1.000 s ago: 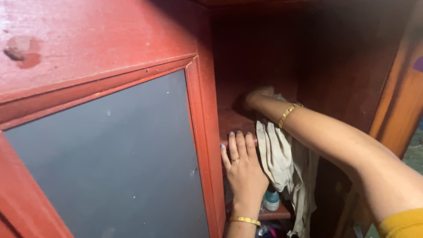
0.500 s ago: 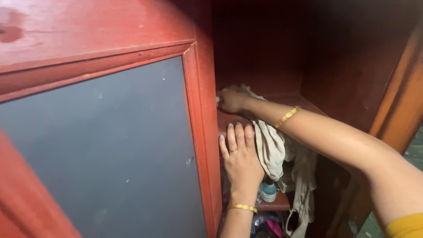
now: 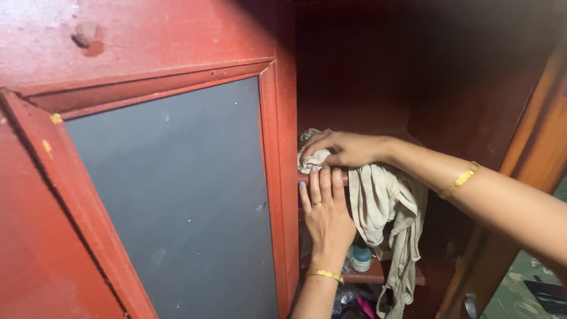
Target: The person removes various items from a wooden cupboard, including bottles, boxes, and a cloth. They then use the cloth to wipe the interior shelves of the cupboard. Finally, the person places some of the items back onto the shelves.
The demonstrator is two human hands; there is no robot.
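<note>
I see the red cabinet [image 3: 177, 35] filling most of the view, its grey-panelled door [image 3: 171, 195] beside the open bay. On the upper shelf [image 3: 331, 176], my right hand [image 3: 348, 147] presses flat on a pale cloth [image 3: 381, 204], bunching its end against the shelf front while the rest hangs over the edge. My left hand [image 3: 325, 215] lies flat against the shelf edge, fingers spread, holding nothing, likely to steady me. A small white bottle [image 3: 361, 259] stands on the lower shelf. The bay's back is too dark to read.
</note>
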